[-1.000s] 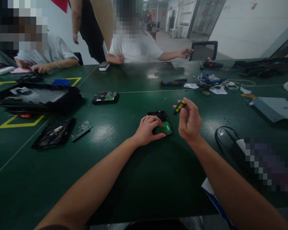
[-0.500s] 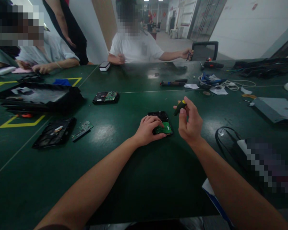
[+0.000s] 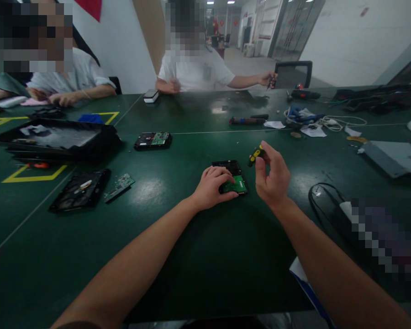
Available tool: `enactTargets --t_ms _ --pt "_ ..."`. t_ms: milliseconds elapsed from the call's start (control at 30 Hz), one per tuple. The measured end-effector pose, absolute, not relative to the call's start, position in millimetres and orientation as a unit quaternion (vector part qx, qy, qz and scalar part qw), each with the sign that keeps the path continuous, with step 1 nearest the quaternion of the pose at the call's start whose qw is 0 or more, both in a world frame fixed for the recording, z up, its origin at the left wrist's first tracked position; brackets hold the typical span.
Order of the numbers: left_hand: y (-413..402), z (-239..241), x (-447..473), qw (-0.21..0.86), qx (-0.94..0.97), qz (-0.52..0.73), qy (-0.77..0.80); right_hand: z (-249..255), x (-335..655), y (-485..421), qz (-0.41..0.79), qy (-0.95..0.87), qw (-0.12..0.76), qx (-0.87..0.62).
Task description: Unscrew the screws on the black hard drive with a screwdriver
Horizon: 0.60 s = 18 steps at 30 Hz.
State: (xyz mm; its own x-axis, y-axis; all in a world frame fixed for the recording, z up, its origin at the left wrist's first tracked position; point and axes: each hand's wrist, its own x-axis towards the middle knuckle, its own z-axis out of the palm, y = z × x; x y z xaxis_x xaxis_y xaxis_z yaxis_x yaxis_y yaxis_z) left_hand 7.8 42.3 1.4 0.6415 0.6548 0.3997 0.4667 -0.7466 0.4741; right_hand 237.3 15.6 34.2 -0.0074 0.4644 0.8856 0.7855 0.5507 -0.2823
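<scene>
A hard drive [image 3: 240,183] with a green circuit board facing up lies on the table in front of me. My left hand [image 3: 213,188] holds it down, thumb along its near edge and fingers over its left side, hiding part of the board. Just to the right and above the drive, my right hand [image 3: 274,177] pinches a screwdriver [image 3: 255,156] by its dark green and yellow handle. The handle slants down to the left; I cannot make out the shaft or tip.
Left lie a black drive casing [image 3: 80,191], a loose circuit board [image 3: 119,186], another hard drive [image 3: 153,140] and a black tray [image 3: 60,141]. Farther right are tangled cables [image 3: 304,115] and a grey metal box [image 3: 393,156]. People sit across the green table [image 3: 192,256].
The screwdriver has turned in my right hand's fingers, showing more yellow on its handle. My left hand stays on the hard drive. The standing person at back left is mostly out of view.
</scene>
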Motion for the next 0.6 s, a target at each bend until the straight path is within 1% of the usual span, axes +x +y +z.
enactTargets --t_ms 167,367,600 --pt "43.2 0.4 7.6 0.165 0.891 0.283 0.315 36.2 238.1 15.2 -0.159 -0.698 0.535 -0.449" --pt "43.0 1.4 7.7 0.174 0.889 0.282 0.316 34.3 236.9 15.2 -0.119 -0.699 0.532 -0.464" --pt "41.8 4.4 8.1 0.174 0.888 0.277 0.324 37.1 236.8 14.5 -0.145 -0.696 0.539 -0.453"
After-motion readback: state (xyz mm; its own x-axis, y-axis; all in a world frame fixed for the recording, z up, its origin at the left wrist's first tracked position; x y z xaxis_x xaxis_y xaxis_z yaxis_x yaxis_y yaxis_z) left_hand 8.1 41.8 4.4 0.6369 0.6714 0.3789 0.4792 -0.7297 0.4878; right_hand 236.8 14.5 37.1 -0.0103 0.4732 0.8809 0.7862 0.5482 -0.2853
